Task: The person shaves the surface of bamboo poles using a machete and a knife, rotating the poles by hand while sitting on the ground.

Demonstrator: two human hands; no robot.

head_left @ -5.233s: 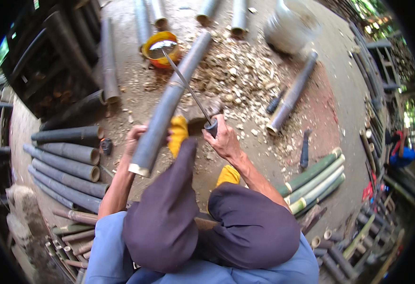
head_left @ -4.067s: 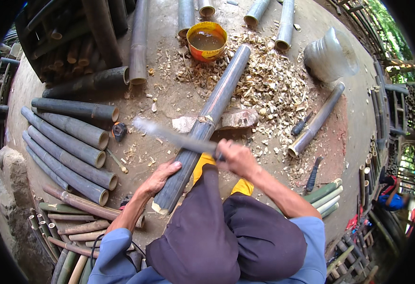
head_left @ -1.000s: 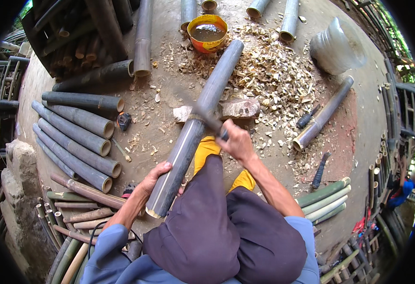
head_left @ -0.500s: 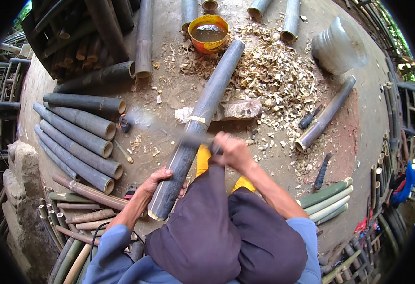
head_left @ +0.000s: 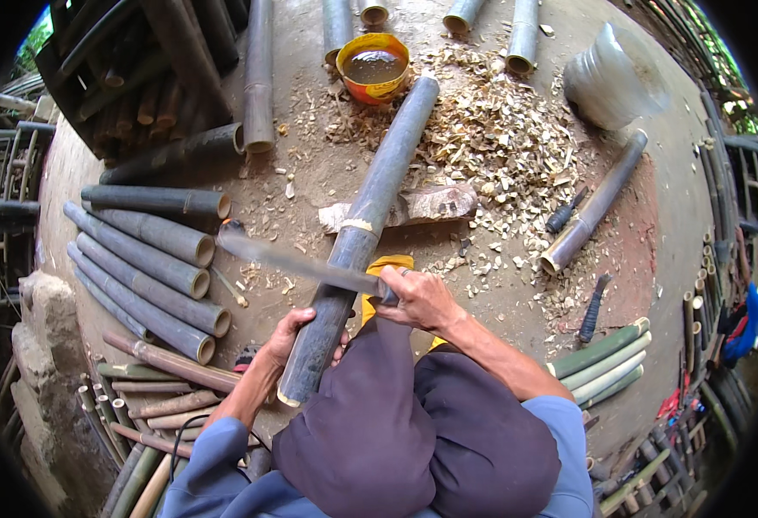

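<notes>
A dark bamboo tube [head_left: 380,192] slants away from me, its near end beside my left knee. Partway along it is a pale ring at a node, and there it rests across a rough wooden block [head_left: 439,204]. My left hand [head_left: 291,335] is wrapped round the tube's near part, thumb on top, other fingers partly hidden beneath. In my right hand [head_left: 413,298] is the dark handle of a long knife [head_left: 288,261]. Its blade, blurred by motion, points left and crosses over the tube just beyond my left hand.
Wood chips [head_left: 504,129] are heaped beyond the block, beside a yellow-and-red bowl [head_left: 373,69] of murky liquid. Bamboo tubes [head_left: 150,268] lie in a row at left. At right are a cloudy plastic container [head_left: 612,82], another tube [head_left: 595,203] and a dark-handled tool [head_left: 594,309].
The knife and my right hand have come slightly nearer to me, the blade now lower across the tube. The tube's near end has shifted a little; my left hand still holds it.
</notes>
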